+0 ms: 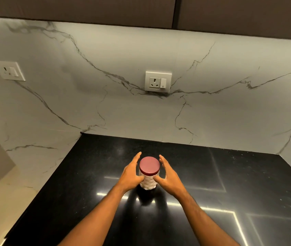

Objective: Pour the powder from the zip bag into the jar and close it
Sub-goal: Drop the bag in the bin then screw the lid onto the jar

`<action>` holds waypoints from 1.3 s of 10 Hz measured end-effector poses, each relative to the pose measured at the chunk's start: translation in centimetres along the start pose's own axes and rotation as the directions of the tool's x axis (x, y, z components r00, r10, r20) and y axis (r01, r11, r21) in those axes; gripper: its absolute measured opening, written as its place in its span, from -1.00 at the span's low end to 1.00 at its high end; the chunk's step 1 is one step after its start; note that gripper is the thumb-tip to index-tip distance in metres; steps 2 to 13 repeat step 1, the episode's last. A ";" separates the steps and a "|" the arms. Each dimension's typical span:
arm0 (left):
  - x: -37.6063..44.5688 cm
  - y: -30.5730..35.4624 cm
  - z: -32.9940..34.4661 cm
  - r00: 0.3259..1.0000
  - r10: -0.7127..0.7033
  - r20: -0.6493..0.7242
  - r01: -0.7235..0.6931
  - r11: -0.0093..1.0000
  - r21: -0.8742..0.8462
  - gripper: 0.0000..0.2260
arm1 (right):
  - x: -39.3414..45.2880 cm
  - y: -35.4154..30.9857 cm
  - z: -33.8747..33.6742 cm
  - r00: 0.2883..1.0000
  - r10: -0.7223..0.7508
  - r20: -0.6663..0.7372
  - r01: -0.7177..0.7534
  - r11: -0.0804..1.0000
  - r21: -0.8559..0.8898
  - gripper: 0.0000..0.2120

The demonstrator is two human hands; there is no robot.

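A clear jar [148, 183] filled with white powder stands upright on the black countertop [212, 174], with a dark red lid [149, 165] on top. My left hand [131, 172] is at the jar's left side and my right hand [168, 175] at its right side. Both hands have straight, spread fingers that stand a little off the lid. Both thumbs rest against the front of the jar's body. Neither hand wraps around the jar. No zip bag is in view.
The glossy black countertop [88, 183] runs back to a white marble wall with a socket [158, 82] in the middle and another socket [9, 70] at the left. The marble wall [25, 157] also borders the counter on the left. Dark cabinets hang above.
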State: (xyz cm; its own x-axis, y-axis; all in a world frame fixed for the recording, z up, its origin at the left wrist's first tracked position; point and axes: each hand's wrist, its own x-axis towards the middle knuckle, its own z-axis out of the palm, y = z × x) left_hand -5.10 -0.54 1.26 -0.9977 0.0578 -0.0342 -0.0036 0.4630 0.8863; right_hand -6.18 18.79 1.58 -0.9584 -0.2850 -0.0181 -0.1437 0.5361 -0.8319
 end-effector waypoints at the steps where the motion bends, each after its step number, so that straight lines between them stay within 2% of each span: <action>1: -0.6 1.9 -0.7 0.996 0.082 -0.019 -0.081 0.995 0.056 -0.13 | -0.6 -2.2 -1.3 0.998 -0.048 -0.026 0.047 0.997 -0.068 -0.17; 13: -0.6 1.9 -0.7 0.996 0.082 -0.019 -0.081 0.995 0.056 -0.13 | -0.6 -2.2 -1.3 0.998 -0.048 -0.026 0.047 0.997 -0.068 -0.17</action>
